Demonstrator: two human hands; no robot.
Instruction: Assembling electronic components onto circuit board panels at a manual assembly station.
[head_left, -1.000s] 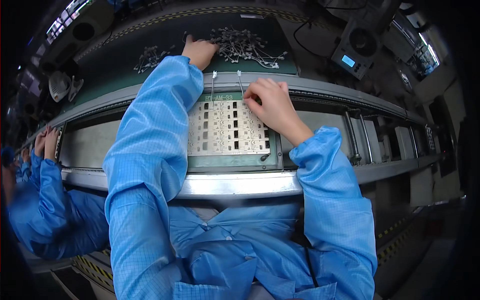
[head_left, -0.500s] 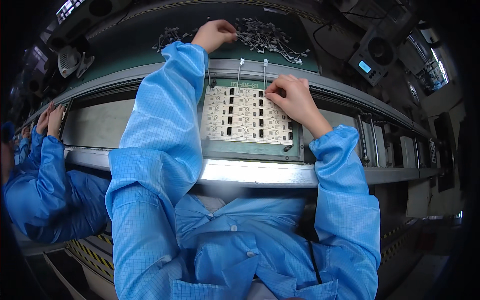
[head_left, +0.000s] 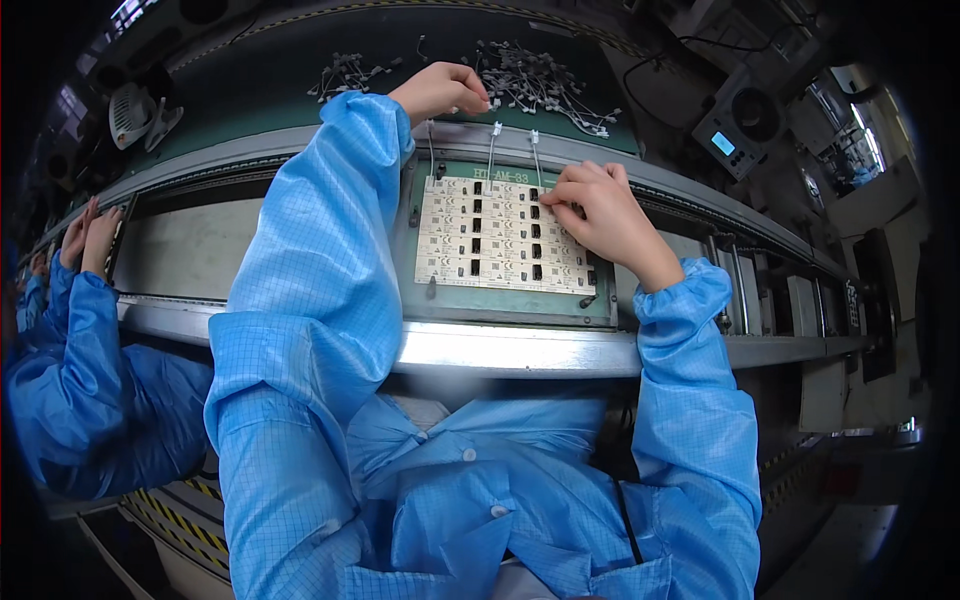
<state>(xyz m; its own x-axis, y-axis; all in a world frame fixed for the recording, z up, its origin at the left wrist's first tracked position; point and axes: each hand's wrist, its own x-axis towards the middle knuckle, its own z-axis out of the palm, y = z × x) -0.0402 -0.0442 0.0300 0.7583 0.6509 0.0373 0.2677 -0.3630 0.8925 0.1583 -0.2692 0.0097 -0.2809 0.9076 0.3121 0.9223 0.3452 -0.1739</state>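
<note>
A panel of white circuit boards [head_left: 505, 235] with black components lies on a green carrier plate [head_left: 470, 302] in front of me. My left hand [head_left: 440, 90] is over the far rail, its fingertips pinched on a small white connector [head_left: 493, 104] of a cable. My right hand [head_left: 605, 220] is closed at the panel's upper right, fingertips against a black component; whatever they may hold is hidden. Thin cables with white ends, among them a middle cable [head_left: 496, 130] and a right cable [head_left: 535, 138], reach from the panel's far edge over the rail.
Loose cables lie in a large pile [head_left: 530, 80] and a smaller pile [head_left: 350, 75] on the green bench [head_left: 250, 95]. Metal rails [head_left: 510, 350] run along the conveyor. A device with a lit screen [head_left: 725, 140] stands at the far right. Another person's hands [head_left: 90, 240] are at left.
My left hand has moved from the cable pile toward me and slightly right, with the white connector at its fingertips. My right hand has shifted slightly down along the panel.
</note>
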